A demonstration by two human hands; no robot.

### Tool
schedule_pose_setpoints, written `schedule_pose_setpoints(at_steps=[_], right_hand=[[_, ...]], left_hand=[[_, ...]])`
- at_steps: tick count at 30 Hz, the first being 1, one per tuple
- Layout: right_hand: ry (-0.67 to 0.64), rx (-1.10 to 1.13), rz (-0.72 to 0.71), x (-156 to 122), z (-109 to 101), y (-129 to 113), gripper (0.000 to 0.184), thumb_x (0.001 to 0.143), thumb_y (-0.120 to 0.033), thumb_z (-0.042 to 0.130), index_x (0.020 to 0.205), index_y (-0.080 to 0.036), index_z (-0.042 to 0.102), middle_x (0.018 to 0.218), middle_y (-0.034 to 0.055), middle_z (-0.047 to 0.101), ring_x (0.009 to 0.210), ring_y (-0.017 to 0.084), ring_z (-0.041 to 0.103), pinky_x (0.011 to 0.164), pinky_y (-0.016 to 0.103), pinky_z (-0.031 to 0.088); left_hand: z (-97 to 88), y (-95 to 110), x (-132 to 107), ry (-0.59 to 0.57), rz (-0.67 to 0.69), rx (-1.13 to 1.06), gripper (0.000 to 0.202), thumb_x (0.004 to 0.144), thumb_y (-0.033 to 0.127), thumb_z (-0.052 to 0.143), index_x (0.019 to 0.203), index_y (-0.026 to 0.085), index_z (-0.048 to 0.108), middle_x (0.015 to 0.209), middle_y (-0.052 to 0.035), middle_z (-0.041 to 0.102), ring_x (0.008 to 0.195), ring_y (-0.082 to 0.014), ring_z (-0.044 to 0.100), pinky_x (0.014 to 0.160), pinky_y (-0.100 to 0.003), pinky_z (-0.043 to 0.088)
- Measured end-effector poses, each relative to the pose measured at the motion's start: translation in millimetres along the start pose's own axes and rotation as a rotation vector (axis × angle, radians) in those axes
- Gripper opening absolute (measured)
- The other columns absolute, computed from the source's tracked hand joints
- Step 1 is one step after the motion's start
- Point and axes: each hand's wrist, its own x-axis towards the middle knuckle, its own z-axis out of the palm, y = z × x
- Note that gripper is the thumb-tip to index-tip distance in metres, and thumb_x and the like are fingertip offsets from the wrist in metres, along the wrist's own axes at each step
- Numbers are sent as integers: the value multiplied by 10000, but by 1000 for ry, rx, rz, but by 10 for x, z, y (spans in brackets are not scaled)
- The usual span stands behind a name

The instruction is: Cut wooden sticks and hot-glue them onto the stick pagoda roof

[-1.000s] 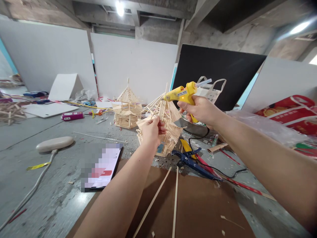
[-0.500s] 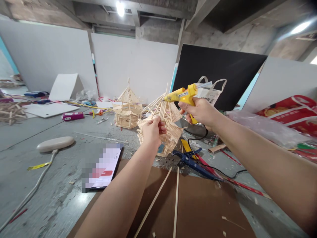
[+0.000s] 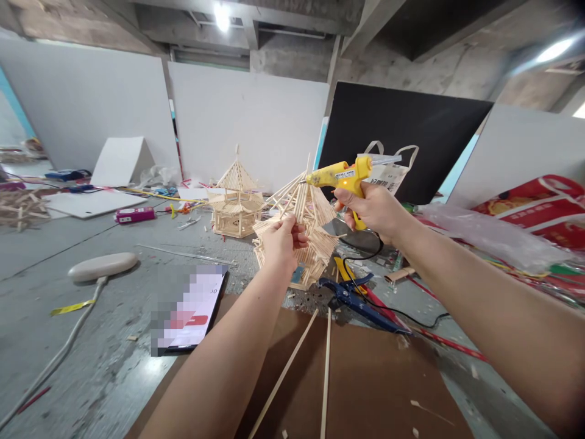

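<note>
Pinches what looks like a thin stick [image 3: 299, 206] with the left hand [image 3: 286, 241], at the front of the near wooden house [image 3: 326, 245], just beyond the brown board [image 3: 375, 372]. Wraps the right hand [image 3: 375, 207] around a smooth yellow plastic glue gun [image 3: 347, 174], pointing toward the roof's peak. Seems partly roofed: closely ribbed with pale sticks on the right, gappy between spread sticks on the left. Looks finished on the farther house [image 3: 235, 210], evenly slatted to a point. Leaves two long, straight sticks [image 3: 325, 375] loose on the flat board, near blue cutters [image 3: 354, 300].
</note>
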Motion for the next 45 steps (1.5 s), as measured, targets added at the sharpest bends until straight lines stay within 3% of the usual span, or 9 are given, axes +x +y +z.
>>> schedule_pose_setpoints(at_steps=[19, 32, 45], right_hand=[[39, -94, -44, -26, 41, 5, 270, 713, -438, 548, 732, -187, 450, 646, -6, 523, 333, 41, 410, 317, 215, 319], [59, -228, -113, -6, 55, 69, 342, 709, -518, 511, 754, -182, 468, 637, 2, 544, 358, 43, 413, 343, 215, 340], [76, -227, -92, 19, 42, 116, 352, 697, -535, 512, 742, -189, 468, 558, -10, 528, 356, 63, 414, 356, 232, 338]], left_hand=[[-20, -6, 1, -1, 11, -8, 175, 648, 290, 562, 635, 138, 477, 499, 31, 505, 339, -62, 453, 358, -196, 369], [-15, -19, 30, -6, -97, -56, 159, 678, 289, 457, 630, 137, 464, 493, 7, 539, 328, -80, 464, 356, -206, 366], [-49, -73, 42, -50, 19, 26, 211, 677, 342, 539, 641, 141, 488, 514, 16, 531, 349, -66, 457, 374, -207, 379]])
